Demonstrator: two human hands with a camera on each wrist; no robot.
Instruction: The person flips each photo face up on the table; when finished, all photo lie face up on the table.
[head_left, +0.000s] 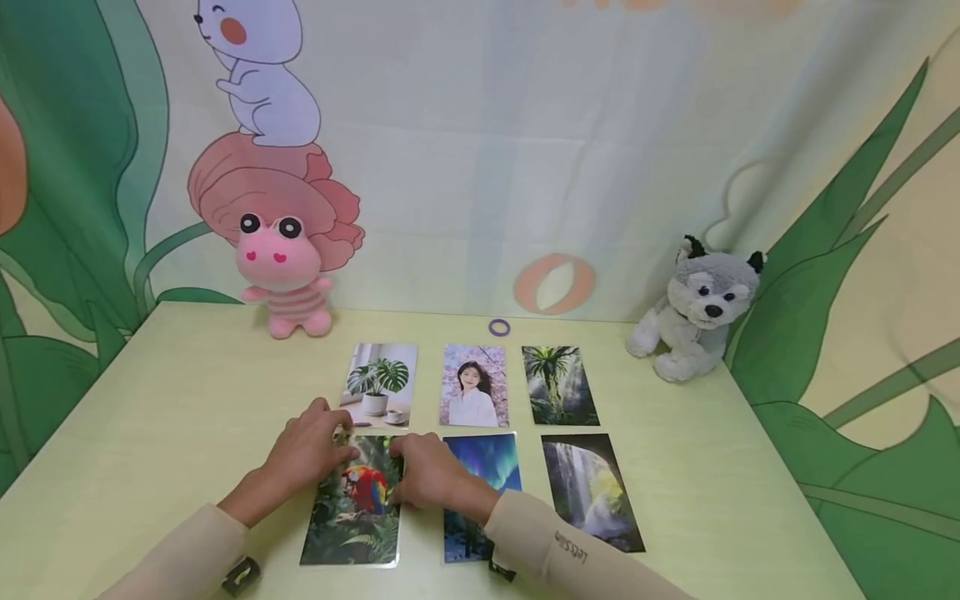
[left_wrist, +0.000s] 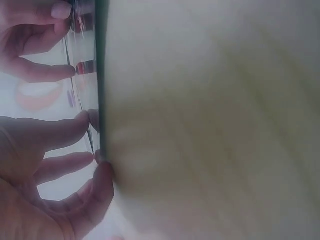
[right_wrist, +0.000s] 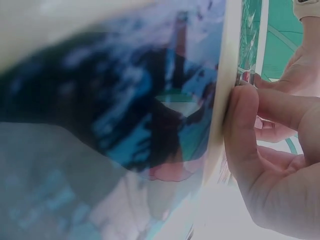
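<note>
A glossy photo card of a red parrot (head_left: 365,487) lies on the table at the front left of a group of picture cards. My left hand (head_left: 311,446) is at its upper left corner, thumb over the card and curled fingers at the edge. On the card's upper right side, my right hand (head_left: 431,472) pinches the edge with thumb and fingers. The left wrist view shows both hands' fingertips (left_wrist: 104,172) at the thin card edge. Beneath the right forearm lies an aurora card (head_left: 480,533), partly covered by that hand and sleeve.
Behind lie a potted plant card (head_left: 381,379), a portrait card (head_left: 474,392) and a hanging fern card (head_left: 558,383). A waterfall card (head_left: 592,492) is at front right. Farther back are a pink plush toy (head_left: 288,267), a purple ring (head_left: 499,327) and a grey plush dog (head_left: 701,308).
</note>
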